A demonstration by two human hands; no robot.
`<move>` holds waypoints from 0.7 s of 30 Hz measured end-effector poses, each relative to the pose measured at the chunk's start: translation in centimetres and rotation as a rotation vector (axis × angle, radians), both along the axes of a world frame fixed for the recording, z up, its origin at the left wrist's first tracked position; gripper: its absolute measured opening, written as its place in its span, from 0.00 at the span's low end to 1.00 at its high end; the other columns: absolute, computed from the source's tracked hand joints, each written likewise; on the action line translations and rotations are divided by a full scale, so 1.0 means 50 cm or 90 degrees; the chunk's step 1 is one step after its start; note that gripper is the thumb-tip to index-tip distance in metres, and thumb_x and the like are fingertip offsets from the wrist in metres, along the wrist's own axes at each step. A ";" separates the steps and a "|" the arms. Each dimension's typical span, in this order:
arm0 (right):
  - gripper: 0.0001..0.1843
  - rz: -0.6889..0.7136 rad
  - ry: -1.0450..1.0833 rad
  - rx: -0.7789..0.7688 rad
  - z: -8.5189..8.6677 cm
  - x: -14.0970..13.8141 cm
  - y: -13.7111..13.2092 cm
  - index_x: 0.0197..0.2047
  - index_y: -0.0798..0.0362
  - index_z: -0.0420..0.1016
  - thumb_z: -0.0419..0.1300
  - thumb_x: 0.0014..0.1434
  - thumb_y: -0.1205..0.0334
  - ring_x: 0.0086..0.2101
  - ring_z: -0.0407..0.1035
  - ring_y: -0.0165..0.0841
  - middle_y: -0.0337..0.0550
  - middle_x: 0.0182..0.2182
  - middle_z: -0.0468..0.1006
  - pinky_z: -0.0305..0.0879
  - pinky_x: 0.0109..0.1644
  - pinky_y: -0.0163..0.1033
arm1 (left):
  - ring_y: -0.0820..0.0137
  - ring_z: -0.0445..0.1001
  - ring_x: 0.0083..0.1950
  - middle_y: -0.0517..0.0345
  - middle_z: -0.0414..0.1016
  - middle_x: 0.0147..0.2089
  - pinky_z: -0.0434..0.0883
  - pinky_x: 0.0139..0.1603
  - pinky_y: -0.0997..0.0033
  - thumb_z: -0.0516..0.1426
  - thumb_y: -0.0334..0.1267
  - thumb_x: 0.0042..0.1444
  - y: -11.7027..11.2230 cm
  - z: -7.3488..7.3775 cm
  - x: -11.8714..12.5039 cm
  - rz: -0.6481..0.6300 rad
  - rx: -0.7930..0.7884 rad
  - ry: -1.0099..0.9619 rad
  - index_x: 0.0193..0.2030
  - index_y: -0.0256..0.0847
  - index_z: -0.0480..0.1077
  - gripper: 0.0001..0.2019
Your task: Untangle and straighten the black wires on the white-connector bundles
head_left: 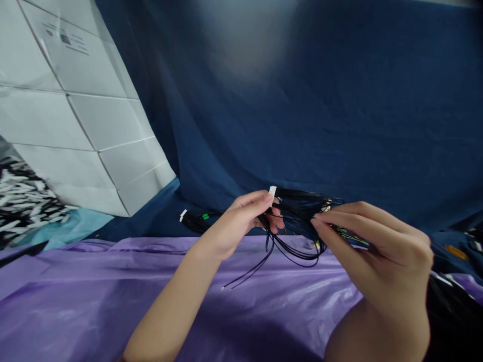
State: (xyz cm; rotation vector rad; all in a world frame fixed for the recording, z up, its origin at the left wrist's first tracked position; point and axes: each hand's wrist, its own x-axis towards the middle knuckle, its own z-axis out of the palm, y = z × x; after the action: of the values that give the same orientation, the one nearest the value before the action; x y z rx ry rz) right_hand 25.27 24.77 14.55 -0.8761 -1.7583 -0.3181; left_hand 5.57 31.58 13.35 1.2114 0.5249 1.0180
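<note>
Black wire harness held above the purple sheet's far edge, left hand gripping its white connector, right hand pinching among its wires; connector end judged populated, wires not yet gathered, two strands trailing loose.

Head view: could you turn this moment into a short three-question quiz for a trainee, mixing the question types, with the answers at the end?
1. Fill in: The right hand has its fingertips drawn together at the black ____.

2. Multiple choice: Which hand holds the white connector up in its grip?
A) right
B) left
C) neither

3. True or false: A second white connector lies to the left of both hands in the picture.

Key:
1. wires
2. B, the left hand
3. True
</note>
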 end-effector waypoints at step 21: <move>0.17 -0.056 -0.059 0.179 -0.005 -0.017 0.016 0.38 0.50 0.78 0.68 0.51 0.82 0.30 0.71 0.33 0.42 0.31 0.77 0.70 0.35 0.43 | 0.69 0.75 0.33 0.54 0.74 0.30 0.69 0.38 0.69 0.60 0.49 0.62 0.000 0.003 -0.004 -0.035 0.006 0.017 0.37 0.35 0.72 0.16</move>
State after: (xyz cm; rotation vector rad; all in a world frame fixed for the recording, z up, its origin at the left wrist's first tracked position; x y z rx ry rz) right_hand 24.41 25.56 14.30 -0.7458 -1.7106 -0.6571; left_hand 5.37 31.59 13.48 1.2432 0.5059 0.9596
